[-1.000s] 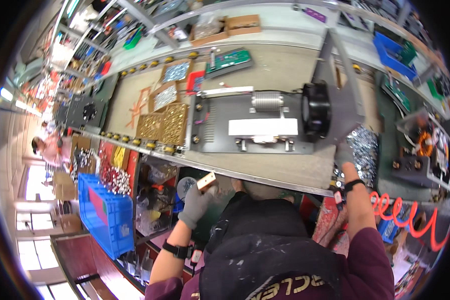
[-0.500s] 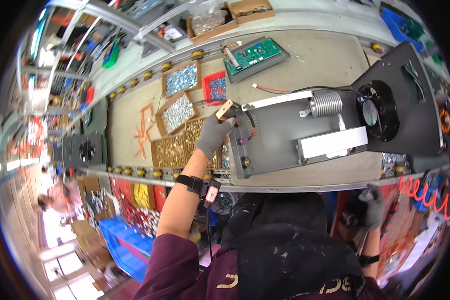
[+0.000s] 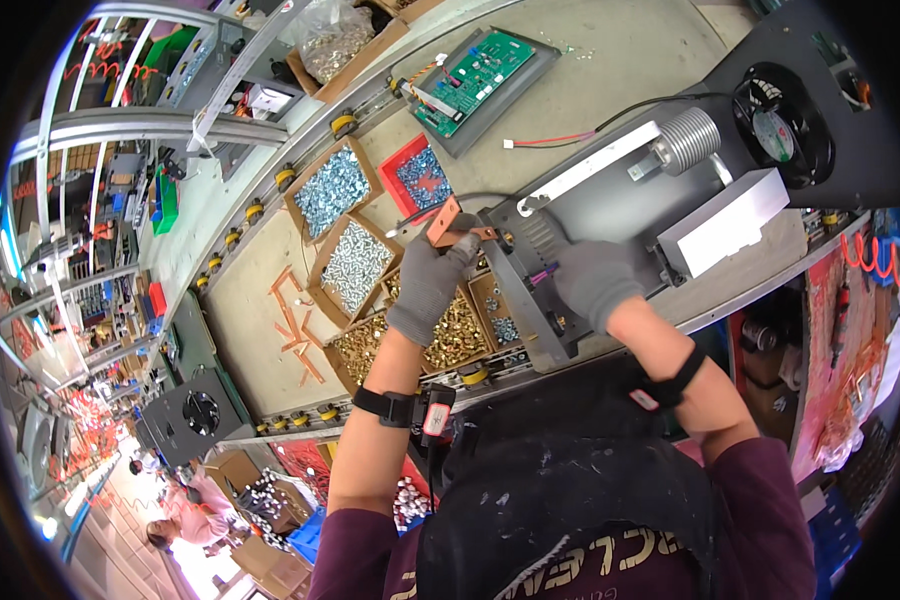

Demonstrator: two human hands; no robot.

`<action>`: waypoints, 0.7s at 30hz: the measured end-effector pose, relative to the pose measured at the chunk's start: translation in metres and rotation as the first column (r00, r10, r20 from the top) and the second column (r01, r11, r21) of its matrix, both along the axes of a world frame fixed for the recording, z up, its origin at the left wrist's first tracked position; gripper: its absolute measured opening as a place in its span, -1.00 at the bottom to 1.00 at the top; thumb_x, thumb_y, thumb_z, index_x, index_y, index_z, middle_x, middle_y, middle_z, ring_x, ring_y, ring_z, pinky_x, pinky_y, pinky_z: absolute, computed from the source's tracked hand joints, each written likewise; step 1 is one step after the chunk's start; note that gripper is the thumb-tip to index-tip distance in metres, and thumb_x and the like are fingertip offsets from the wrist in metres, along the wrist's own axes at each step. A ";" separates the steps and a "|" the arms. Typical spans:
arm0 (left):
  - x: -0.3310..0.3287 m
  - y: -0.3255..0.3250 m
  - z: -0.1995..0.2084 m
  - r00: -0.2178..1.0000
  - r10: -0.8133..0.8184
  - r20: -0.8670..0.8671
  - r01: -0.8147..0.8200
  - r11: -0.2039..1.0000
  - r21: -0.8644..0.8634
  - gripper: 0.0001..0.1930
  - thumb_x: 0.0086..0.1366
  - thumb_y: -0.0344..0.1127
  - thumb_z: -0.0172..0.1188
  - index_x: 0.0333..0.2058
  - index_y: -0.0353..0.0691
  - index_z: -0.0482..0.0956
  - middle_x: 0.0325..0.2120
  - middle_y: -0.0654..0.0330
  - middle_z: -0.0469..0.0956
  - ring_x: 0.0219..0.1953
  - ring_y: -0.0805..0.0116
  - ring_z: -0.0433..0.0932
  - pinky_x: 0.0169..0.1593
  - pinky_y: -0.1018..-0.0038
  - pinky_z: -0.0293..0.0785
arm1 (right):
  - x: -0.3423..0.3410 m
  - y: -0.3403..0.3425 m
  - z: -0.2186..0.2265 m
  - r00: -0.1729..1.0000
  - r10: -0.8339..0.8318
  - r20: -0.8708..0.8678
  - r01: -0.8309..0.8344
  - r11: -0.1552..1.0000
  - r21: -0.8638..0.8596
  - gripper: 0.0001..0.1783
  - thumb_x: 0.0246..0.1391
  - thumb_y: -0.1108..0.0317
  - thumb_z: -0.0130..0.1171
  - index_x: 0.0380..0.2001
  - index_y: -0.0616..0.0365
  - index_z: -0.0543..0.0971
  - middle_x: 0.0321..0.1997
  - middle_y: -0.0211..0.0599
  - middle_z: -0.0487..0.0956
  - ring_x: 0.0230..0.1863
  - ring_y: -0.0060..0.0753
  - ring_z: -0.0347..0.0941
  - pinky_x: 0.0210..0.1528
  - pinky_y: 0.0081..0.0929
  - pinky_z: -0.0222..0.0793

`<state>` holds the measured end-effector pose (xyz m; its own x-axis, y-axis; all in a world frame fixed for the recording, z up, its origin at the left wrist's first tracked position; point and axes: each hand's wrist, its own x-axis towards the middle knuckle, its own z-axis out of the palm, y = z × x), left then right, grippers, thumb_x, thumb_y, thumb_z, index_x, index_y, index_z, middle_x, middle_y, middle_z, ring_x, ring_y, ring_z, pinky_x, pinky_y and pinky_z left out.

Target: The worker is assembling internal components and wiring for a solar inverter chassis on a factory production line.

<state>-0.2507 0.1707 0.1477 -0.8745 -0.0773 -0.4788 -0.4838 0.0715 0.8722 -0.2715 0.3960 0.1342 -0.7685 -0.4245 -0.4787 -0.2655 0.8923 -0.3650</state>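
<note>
My left hand (image 3: pixel 430 285), in a grey glove, is closed on a bent copper bar (image 3: pixel 444 222) with holes in it. It holds the bar against the left end of a dark metal chassis (image 3: pixel 510 265). My right hand (image 3: pixel 600 282), also gloved, reaches over the same end of the chassis. Its fingers are drawn together at a wire with a purple end (image 3: pixel 543 272); the glove partly hides the grip. A ribbed silver cylinder (image 3: pixel 688 142), a white metal box (image 3: pixel 725 225) and a black fan (image 3: pixel 782 125) sit farther right on the chassis.
Cardboard trays of silver screws (image 3: pixel 352 265), bluish fasteners (image 3: pixel 332 192) and brass-coloured parts (image 3: pixel 450 335) lie left of the chassis. Beside them are a red tray (image 3: pixel 390 175) and loose copper strips (image 3: pixel 295 330). A green circuit board (image 3: pixel 480 80) lies beyond.
My right hand has come up from below the table edge onto the chassis's left end. My left hand still holds the copper bar there. The whole view has turned and shifted.
</note>
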 end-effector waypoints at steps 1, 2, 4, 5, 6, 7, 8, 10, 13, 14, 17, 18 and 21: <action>-0.001 -0.002 -0.001 1.000 -0.026 -0.012 0.026 0.999 -0.028 -0.70 0.29 -0.43 0.17 -0.02 -0.39 0.45 -0.30 0.20 0.57 -0.28 0.48 0.55 -0.20 0.53 0.52 | 0.002 0.002 0.005 1.000 0.005 0.027 -0.006 1.000 0.024 -0.57 0.04 0.31 0.01 0.02 0.09 0.48 -0.37 -0.09 0.60 -0.28 -0.06 0.56 -0.21 -0.14 0.45; -0.003 -0.002 -0.003 0.999 -0.041 -0.026 0.039 0.997 -0.061 -0.70 0.29 -0.43 0.17 -0.02 -0.38 0.45 -0.30 0.20 0.57 -0.28 0.48 0.55 -0.21 0.53 0.52 | 0.011 0.012 0.013 1.000 0.000 0.027 -0.001 1.000 0.026 -0.57 0.04 0.31 0.01 0.03 0.10 0.48 -0.36 -0.13 0.61 -0.26 -0.07 0.56 -0.20 -0.15 0.45; -0.010 -0.001 -0.008 0.992 -0.107 -0.064 0.099 0.988 -0.123 -0.70 0.26 -0.44 0.19 -0.04 -0.31 0.45 -0.28 0.22 0.57 -0.28 0.49 0.55 -0.19 0.53 0.52 | 0.020 0.023 0.018 0.987 -0.035 0.155 0.028 0.999 0.046 -0.64 0.06 0.37 0.01 -0.05 0.18 0.51 -0.34 -0.10 0.61 -0.22 -0.05 0.56 -0.17 -0.19 0.46; -0.014 0.001 -0.011 0.982 -0.163 -0.091 0.145 0.973 -0.181 -0.70 0.25 -0.44 0.20 -0.04 -0.31 0.45 -0.29 0.22 0.57 -0.28 0.50 0.54 -0.20 0.53 0.52 | 0.022 0.024 0.017 0.995 -0.089 0.037 0.095 0.978 -0.188 -0.66 0.07 0.39 0.02 -0.06 0.20 0.52 -0.33 -0.08 0.60 -0.24 -0.05 0.56 -0.17 -0.20 0.47; -0.020 0.003 -0.013 0.972 -0.222 -0.083 0.196 0.950 -0.244 -0.69 0.24 -0.44 0.22 -0.04 -0.31 0.45 -0.30 0.22 0.57 -0.28 0.50 0.54 -0.21 0.53 0.52 | 0.021 0.026 0.013 0.984 -0.171 -0.045 0.139 0.907 -0.397 -0.67 0.07 0.41 0.03 -0.07 0.21 0.53 -0.31 -0.06 0.59 -0.25 -0.04 0.56 -0.16 -0.21 0.47; -0.026 0.005 -0.015 0.964 -0.267 0.010 0.256 0.912 -0.320 -0.69 0.24 -0.44 0.23 -0.04 -0.31 0.45 -0.30 0.22 0.58 -0.28 0.50 0.54 -0.22 0.54 0.52 | 0.019 0.023 0.006 0.957 -0.270 -0.110 0.156 0.793 -0.589 -0.68 0.08 0.43 0.04 -0.07 0.22 0.54 -0.29 -0.04 0.59 -0.27 -0.03 0.56 -0.16 -0.23 0.48; -0.029 0.006 -0.016 0.950 -0.312 -0.006 0.294 0.901 -0.320 -0.68 0.23 -0.43 0.24 -0.05 -0.31 0.46 -0.32 0.23 0.58 -0.30 0.51 0.54 -0.22 0.54 0.51 | 0.013 0.018 -0.002 0.952 -0.296 -0.071 0.172 0.715 -0.678 -0.68 0.09 0.44 0.04 -0.07 0.21 0.54 -0.27 -0.04 0.58 -0.27 -0.05 0.56 -0.16 -0.24 0.48; -0.035 0.009 -0.017 0.922 -0.375 0.092 0.383 0.857 -0.343 -0.68 0.21 -0.42 0.27 -0.07 -0.31 0.47 -0.35 0.23 0.58 -0.32 0.53 0.53 -0.23 0.55 0.49 | -0.001 0.003 -0.022 0.932 -0.359 0.039 0.237 0.525 -0.817 -0.69 0.10 0.45 0.05 -0.06 0.19 0.55 -0.25 -0.05 0.58 -0.29 -0.10 0.56 -0.16 -0.27 0.47; -0.041 0.008 -0.019 0.898 -0.439 0.034 0.413 0.813 -0.411 -0.69 0.19 -0.39 0.30 -0.10 -0.31 0.49 -0.40 0.25 0.58 -0.39 0.55 0.52 -0.29 0.55 0.47 | -0.015 -0.019 -0.048 0.638 -0.255 0.727 0.770 0.220 -0.599 -0.72 0.10 0.43 0.09 -0.10 0.13 0.60 -0.24 -0.11 0.59 -0.29 -0.23 0.56 -0.17 -0.33 0.45; -0.042 0.007 -0.020 0.923 -0.372 0.095 0.383 0.883 -0.272 -0.69 0.18 -0.36 0.33 -0.14 -0.32 0.50 -0.40 0.27 0.59 -0.41 0.56 0.52 -0.29 0.55 0.46 | -0.021 -0.022 -0.055 0.683 -0.278 0.675 0.728 0.329 -0.601 -0.72 0.09 0.42 0.11 -0.11 0.15 0.60 -0.25 -0.11 0.60 -0.30 -0.26 0.55 -0.18 -0.34 0.44; -0.044 0.007 -0.024 0.903 -0.429 0.024 0.408 0.838 -0.362 -0.70 0.17 -0.34 0.34 -0.17 -0.32 0.52 -0.42 0.25 0.59 -0.40 0.57 0.52 -0.30 0.54 0.46 | -0.025 -0.028 -0.067 0.737 -0.295 0.608 0.658 0.520 -0.545 -0.72 0.07 0.37 0.17 -0.13 0.18 0.61 -0.30 -0.11 0.61 -0.33 -0.33 0.54 -0.21 -0.39 0.43; -0.044 0.007 -0.024 0.902 -0.428 0.052 0.412 0.820 -0.398 -0.67 0.16 -0.24 0.34 -0.18 -0.29 0.52 -0.42 0.17 0.60 -0.37 0.39 0.56 -0.28 0.45 0.47 | -0.024 -0.030 -0.069 0.744 -0.287 0.603 0.658 0.472 -0.587 -0.72 0.06 0.35 0.18 -0.14 0.18 0.61 -0.33 -0.12 0.61 -0.35 -0.34 0.53 -0.23 -0.39 0.42; -0.045 0.013 -0.023 0.896 -0.434 0.088 0.414 0.749 -0.518 -0.58 0.12 -0.03 0.34 -0.21 -0.23 0.53 -0.43 0.02 0.60 -0.32 0.04 0.62 -0.25 0.26 0.49 | -0.022 -0.030 -0.073 0.769 -0.285 0.571 0.636 0.431 -0.641 -0.71 0.07 0.32 0.19 -0.14 0.18 0.61 -0.35 -0.13 0.61 -0.38 -0.35 0.52 -0.25 -0.38 0.42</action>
